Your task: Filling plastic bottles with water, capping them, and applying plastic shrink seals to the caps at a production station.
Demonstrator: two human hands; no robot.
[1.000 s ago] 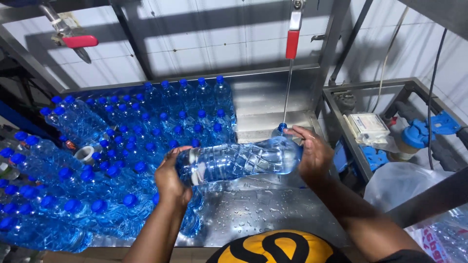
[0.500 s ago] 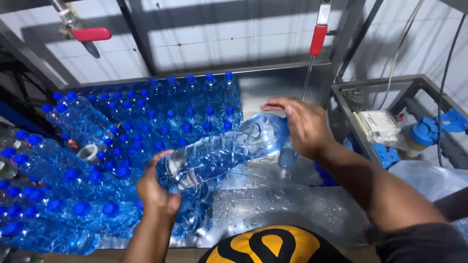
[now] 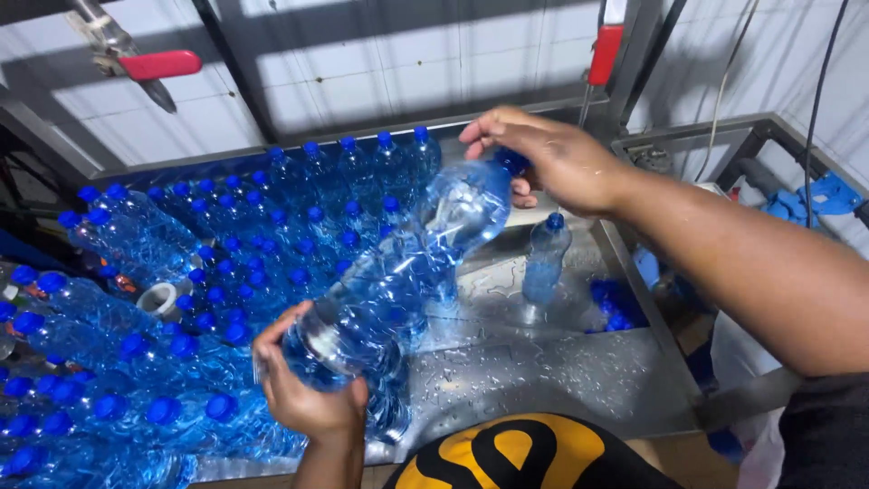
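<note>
Above the wet steel table (image 3: 561, 371), a large clear-blue plastic water bottle (image 3: 398, 272) lies tilted between both hands: the left hand (image 3: 303, 389) cups its base from below, fingers curled, while the right hand (image 3: 552, 158) closes around the blue cap (image 3: 510, 161), steadying it over rows of small blue-capped bottles (image 3: 226, 272).

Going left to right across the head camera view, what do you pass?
Red-handled lever → crowd of blue-capped bottles → left hand → big tilted bottle → right hand → blue fittings.
</note>
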